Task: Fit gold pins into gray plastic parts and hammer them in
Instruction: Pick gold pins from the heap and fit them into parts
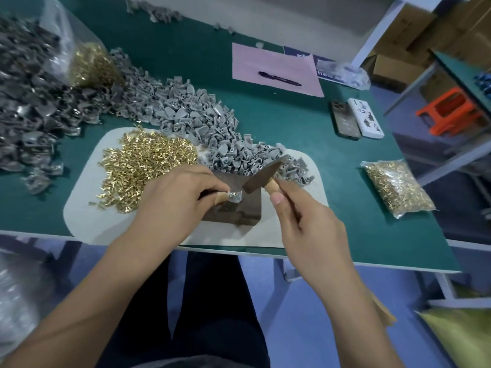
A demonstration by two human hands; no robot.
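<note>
My left hand [178, 195] pinches a small gray plastic part [235, 195] with a gold pin in it, held down on a dark metal block [239, 211]. My right hand [305, 211] grips the wooden handle of a hammer, and its dark head [263, 175] hangs tilted just above and to the right of the part. A heap of loose gold pins [143, 163] lies on the white mat [87, 203] to the left. Gray plastic parts [202, 120] are piled behind the block.
Darker gray parts [29, 96] cover the table's left side, next to an open bag of pins [87, 65]. A sealed bag of pins [398, 187] lies at the right. Two phones [356, 119], a pink sheet [276, 67] and a pen [279, 78] sit further back.
</note>
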